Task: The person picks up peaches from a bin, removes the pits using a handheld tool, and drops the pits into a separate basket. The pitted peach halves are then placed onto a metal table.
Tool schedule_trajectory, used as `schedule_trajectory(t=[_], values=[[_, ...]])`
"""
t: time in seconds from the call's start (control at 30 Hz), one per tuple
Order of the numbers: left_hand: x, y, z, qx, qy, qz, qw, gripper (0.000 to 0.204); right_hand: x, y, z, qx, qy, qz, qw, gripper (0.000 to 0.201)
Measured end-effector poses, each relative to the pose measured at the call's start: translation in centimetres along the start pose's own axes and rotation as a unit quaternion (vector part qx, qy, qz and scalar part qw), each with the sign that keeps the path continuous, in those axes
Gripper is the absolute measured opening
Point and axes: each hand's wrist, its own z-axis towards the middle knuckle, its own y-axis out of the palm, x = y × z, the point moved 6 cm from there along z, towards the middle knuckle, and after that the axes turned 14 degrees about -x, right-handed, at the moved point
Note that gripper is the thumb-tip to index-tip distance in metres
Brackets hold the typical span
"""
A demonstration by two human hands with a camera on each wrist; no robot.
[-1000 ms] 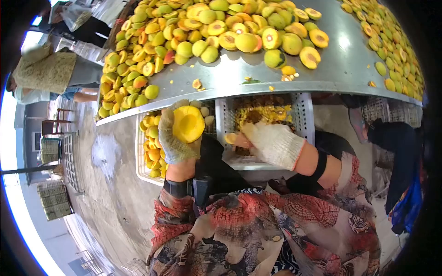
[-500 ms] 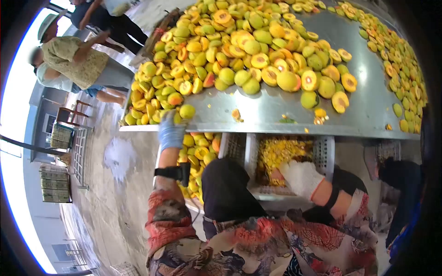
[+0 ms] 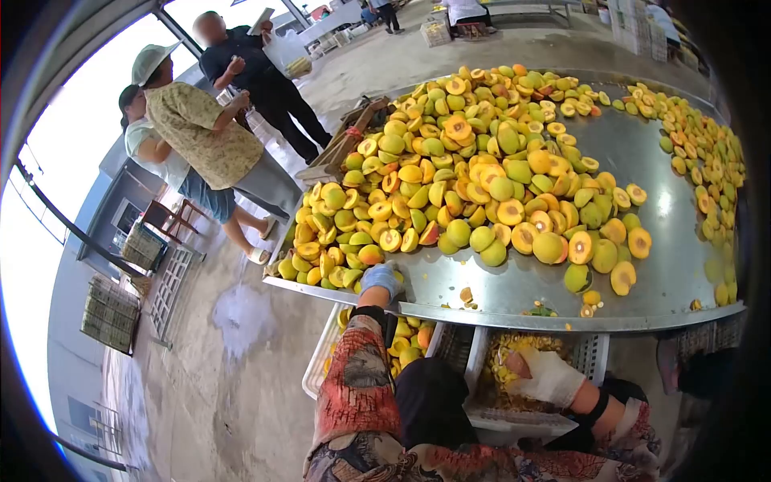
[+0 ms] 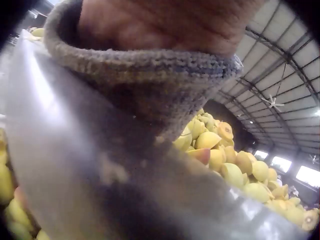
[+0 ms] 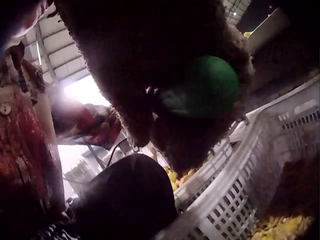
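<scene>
My left hand [image 3: 380, 280], in a blue-grey knitted glove, is at the near edge of the metal table [image 3: 482, 281], right by the closest peach halves [image 3: 370, 255]. Its fingers are hidden in the head view, and the glove cuff [image 4: 150, 75] blocks them in the left wrist view. Over a grey crate [image 3: 475, 353] below the table, my right hand [image 3: 550, 376] wears a white knitted glove. Its fingers curl round a tool with a smooth green rounded handle [image 5: 212, 86]; the tool's other end is hidden. Yellow scraps [image 3: 514, 345] lie in that crate.
A large heap of halved peaches [image 3: 458, 177] covers the table's left and middle, with another pile [image 3: 707, 169] along the right. A pale crate [image 3: 321, 353] of peach halves stands below, left of my knee [image 3: 434, 394]. Several people [image 3: 205, 112] stand beyond the table's left side.
The left hand, which held a hollowed peach half above the crates, has let it go and moved to the table edge. The right hand stays over the grey crate. The head view has tilted up.
</scene>
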Motion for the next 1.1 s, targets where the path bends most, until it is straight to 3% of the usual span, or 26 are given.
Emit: schedule_trajectory(t=[0.03,0.1,0.13,0.17,0.2,0.23,0.27,0.33,0.43,0.47,0.5,0.57,0.63,0.83,0.93,1.1], values=[[-0.5,0.2,0.2,0.003,-0.001,-0.001,1.000,0.045,0.1,-0.2,0.1,0.009,-0.002,0.052,0.999,0.042],[-1.3,0.3,0.1,0.118,0.049,-0.181,0.975,0.047,0.2,-0.3,0.1,0.017,0.002,0.108,0.994,0.042],[-0.8,-0.6,-0.8,0.157,0.111,-0.327,0.925,0.046,-0.2,-0.9,-0.2,0.066,-0.013,0.115,0.991,0.043],[-0.6,0.0,-1.1,0.098,0.118,-0.536,0.830,0.035,-0.5,-1.5,-0.6,0.114,-0.024,0.123,0.986,0.044],[0.0,0.4,-1.1,0.036,0.200,-0.653,0.729,0.030,-0.2,-1.3,-0.4,0.113,-0.023,0.150,0.982,0.047],[1.5,0.4,-2.0,-0.088,0.345,-0.686,0.634,0.031,-0.1,-1.1,-0.4,0.110,-0.019,0.179,0.978,0.049],[2.9,0.7,-4.9,-0.080,0.266,-0.781,0.559,0.042,-0.7,-1.4,-0.7,0.106,-0.013,0.183,0.977,0.049],[6.6,0.2,-9.9,-0.104,0.312,-0.790,0.517,0.051,-1.4,-1.5,-1.2,0.118,-0.030,0.185,0.975,0.048],[10.8,1.6,-13.9,-0.131,0.304,-0.824,0.460,0.058,-2.2,-1.6,-1.8,0.126,-0.062,0.162,0.977,0.045],[11.8,2.7,-14.2,-0.172,0.312,-0.831,0.428,0.061,-2.4,-1.6,-2.2,0.144,-0.085,0.168,0.972,0.044],[13.0,3.6,-14.8,-0.184,0.307,-0.830,0.428,0.061,-2.7,-1.6,-2.5,0.162,-0.110,0.174,0.965,0.042],[14.6,5.3,-16.3,-0.125,0.260,-0.845,0.451,0.058,-2.5,-1.4,-2.8,0.168,-0.113,0.168,0.965,0.043],[16.0,6.7,-17.1,-0.169,0.279,-0.824,0.463,0.054,-2.7,-2.0,-3.6,0.217,-0.119,0.133,0.960,0.036],[19.5,7.2,-20.4,-0.112,0.328,-0.801,0.488,0.047,-1.0,-0.8,-2.5,0.282,-0.091,0.018,0.955,0.033],[20.0,6.9,-21.5,-0.092,0.360,-0.769,0.520,0.045,-1.0,-0.8,-3.0,0.296,-0.081,0.036,0.951,0.032],[19.8,7.4,-22.1,-0.066,0.376,-0.753,0.535,0.040,-1.5,-0.7,-3.7,0.293,-0.093,0.057,0.950,0.030]])
